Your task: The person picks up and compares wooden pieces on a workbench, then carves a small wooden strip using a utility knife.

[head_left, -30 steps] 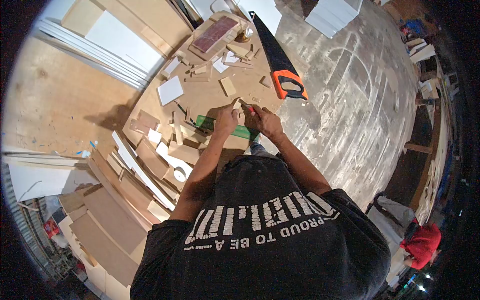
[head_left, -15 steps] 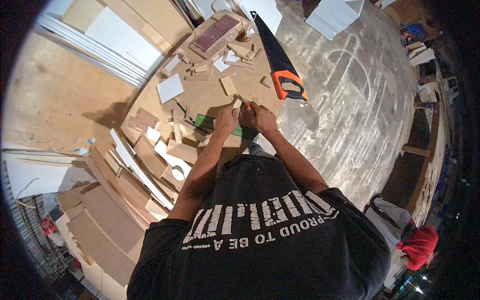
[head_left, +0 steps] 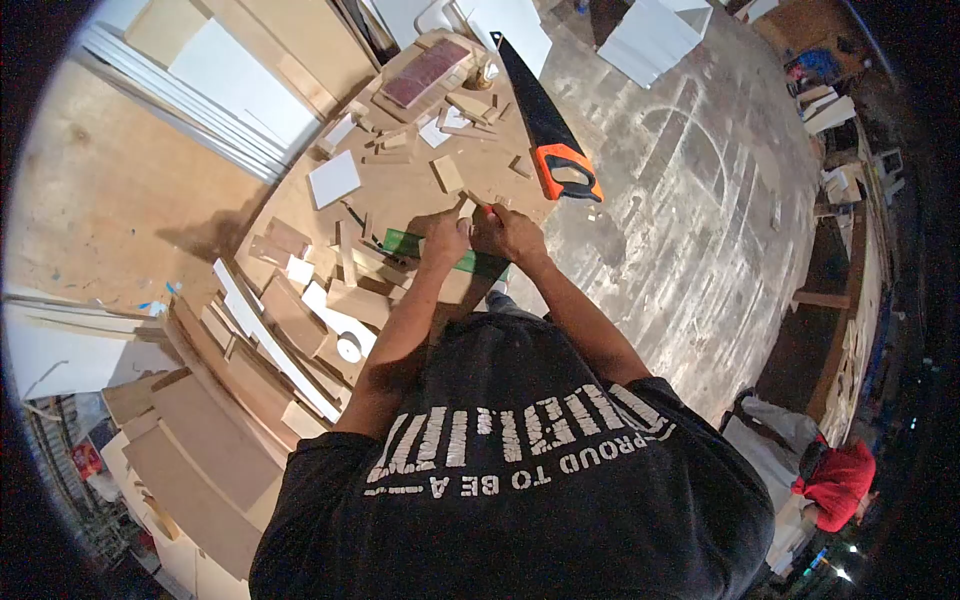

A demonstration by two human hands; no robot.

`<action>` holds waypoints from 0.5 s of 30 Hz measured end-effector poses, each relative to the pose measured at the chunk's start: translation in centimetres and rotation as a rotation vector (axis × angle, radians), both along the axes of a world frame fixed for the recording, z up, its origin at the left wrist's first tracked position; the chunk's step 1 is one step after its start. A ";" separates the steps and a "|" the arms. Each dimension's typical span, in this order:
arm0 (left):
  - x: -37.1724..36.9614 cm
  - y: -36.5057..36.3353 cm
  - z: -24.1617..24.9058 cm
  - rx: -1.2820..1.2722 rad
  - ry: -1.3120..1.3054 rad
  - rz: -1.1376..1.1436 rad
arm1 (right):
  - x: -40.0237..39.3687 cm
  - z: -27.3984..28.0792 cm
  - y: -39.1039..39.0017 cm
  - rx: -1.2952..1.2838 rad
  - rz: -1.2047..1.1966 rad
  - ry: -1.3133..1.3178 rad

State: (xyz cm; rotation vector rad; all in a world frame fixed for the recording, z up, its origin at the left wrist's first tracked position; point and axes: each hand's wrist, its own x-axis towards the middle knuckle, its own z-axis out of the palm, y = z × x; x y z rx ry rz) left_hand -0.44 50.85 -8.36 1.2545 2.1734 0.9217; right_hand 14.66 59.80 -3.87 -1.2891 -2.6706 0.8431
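Note:
My left hand is closed, its fingertips pinching what looks like a small tan wooden piece. Close beside it, my right hand is wrapped round a thin tool with a red part; its exact kind is too small to tell. The fingertips of both hands nearly meet over the worktable. Beneath the hands and forearms lies a green flat strip, partly hidden. A small wooden block rests just beyond my fingertips.
A handsaw with an orange-black handle lies along the table's right edge. Wood offcuts, a white square and a reddish-brown slab cover the table. Boards stand at left. A person in red is at lower right, beyond the concrete floor.
The view has shifted slightly, so the table and saw appear a little farther left. Both hands remain close together with much the same grips.

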 end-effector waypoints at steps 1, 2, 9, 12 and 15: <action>0.0 0.0 0.5 0.033 0.028 -0.011 | 0.1 0.1 -0.1 0.041 0.009 -0.015; 0.1 -0.1 1.0 0.019 0.018 -0.008 | -0.1 0.1 -0.2 0.054 -0.002 -0.039; 0.9 -0.4 3.2 0.007 0.016 -0.049 | 0.2 1.6 2.9 -0.030 -0.042 -0.123; 0.5 -0.6 3.0 -0.016 0.025 -0.035 | 1.4 1.0 3.4 -0.009 -0.074 0.009; 0.8 -0.4 2.9 -0.037 0.030 -0.036 | 1.4 2.3 1.8 -0.018 -0.028 -0.120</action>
